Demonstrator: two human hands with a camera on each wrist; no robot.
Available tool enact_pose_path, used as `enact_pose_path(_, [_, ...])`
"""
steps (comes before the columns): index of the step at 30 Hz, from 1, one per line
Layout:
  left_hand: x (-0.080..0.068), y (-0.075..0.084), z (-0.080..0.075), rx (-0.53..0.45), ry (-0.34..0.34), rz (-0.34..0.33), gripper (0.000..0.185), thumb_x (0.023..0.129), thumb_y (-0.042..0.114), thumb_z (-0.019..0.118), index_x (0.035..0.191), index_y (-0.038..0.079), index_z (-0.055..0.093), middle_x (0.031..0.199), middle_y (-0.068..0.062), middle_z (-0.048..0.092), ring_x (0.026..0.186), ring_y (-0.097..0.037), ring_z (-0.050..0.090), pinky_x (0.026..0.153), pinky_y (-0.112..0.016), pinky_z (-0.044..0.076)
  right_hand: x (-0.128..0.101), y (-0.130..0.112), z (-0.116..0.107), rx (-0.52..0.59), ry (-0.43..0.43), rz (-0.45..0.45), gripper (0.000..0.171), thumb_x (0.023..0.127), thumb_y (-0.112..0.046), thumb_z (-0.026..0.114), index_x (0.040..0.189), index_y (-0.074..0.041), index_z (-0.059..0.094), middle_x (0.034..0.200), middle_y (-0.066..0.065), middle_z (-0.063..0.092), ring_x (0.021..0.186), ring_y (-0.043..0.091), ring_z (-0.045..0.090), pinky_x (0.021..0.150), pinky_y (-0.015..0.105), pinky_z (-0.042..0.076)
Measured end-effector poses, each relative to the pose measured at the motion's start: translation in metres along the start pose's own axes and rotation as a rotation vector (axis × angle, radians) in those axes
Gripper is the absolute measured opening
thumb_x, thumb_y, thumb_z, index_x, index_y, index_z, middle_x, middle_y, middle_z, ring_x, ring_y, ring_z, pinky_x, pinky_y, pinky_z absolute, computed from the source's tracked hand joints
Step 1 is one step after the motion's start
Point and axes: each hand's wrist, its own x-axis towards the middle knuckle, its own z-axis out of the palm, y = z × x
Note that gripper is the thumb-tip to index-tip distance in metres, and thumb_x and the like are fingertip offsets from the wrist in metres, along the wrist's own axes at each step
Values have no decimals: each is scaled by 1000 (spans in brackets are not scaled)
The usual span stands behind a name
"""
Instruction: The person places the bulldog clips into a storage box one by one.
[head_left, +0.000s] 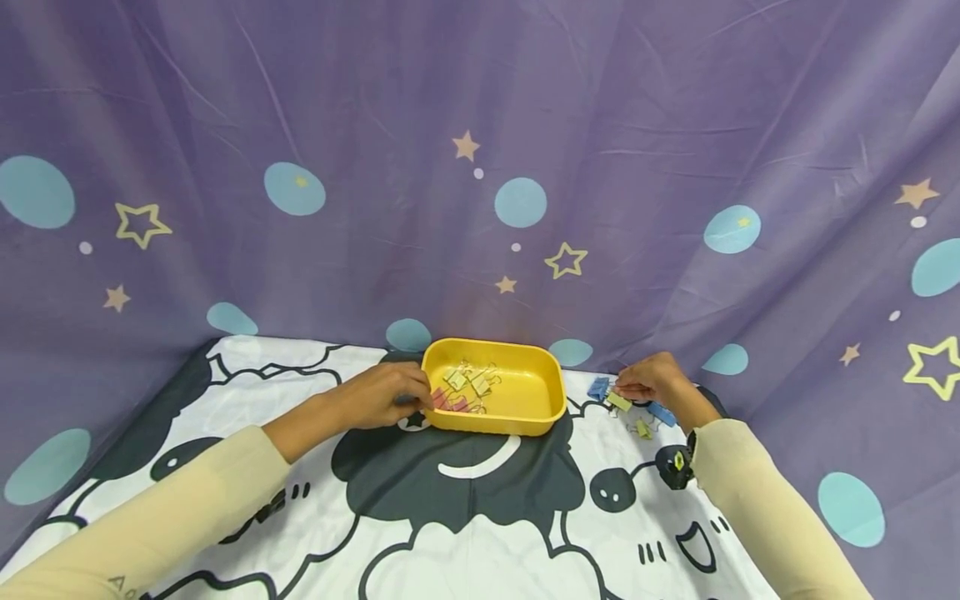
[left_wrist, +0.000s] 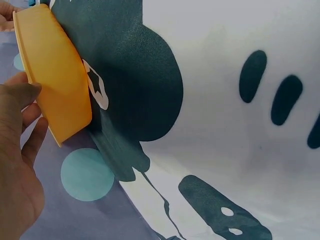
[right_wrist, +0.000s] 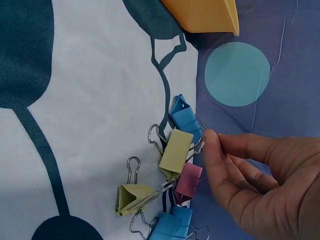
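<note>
Yellow plastic tray [head_left: 551,392] sits mid-table on the cartoon-print cloth [head_left: 480,517]; a few binder clips [head_left: 468,385] already lie inside it, yellow and pink ones toward its left end. Left hand [head_left: 382,396] steadies the tray's left end, fingers [left_wrist: 30,125] curled against the rim and outer wall. Right hand [head_left: 648,382] is right of the tray, at a loose cluster of clips [right_wrist: 172,175] on the cloth by the purple backdrop [head_left: 480,125]. Fingertips [right_wrist: 212,145] are narrowed onto the wire handle of the pale yellow clip [right_wrist: 176,152], which touches a blue clip [right_wrist: 186,117] above and a pink clip [right_wrist: 188,181] below; whether the pinch is fully closed I cannot tell.

Step in hand, as I judge it: picking one clip off the pile. Next move calls for a firm pinch on that handle, lifting it free of the tangled neighbours, then carrying left over the tray's right rim.
</note>
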Motion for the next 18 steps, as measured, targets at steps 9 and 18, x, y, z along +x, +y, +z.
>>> enact_pose_path(9, [1,0,-1,-2,-6,0,21,93,-3,85,104,15,89,105,7,81,103,-12,72,93,-37,64,-6,-8,-1,53,-25,27,10,94,18,74,95,8,76,83,22,82,68,21,82,75,36,71])
enact_pose_path(18, [1,-1,1,-10,-5,4,23,92,-4,84,103,15,89,105,7,81,103,-12,71,93,-38,64,-9,-13,-8,96,-141,1,22,100,15,70,89,-2,80,80,12,83,71,18,83,76,31,70])
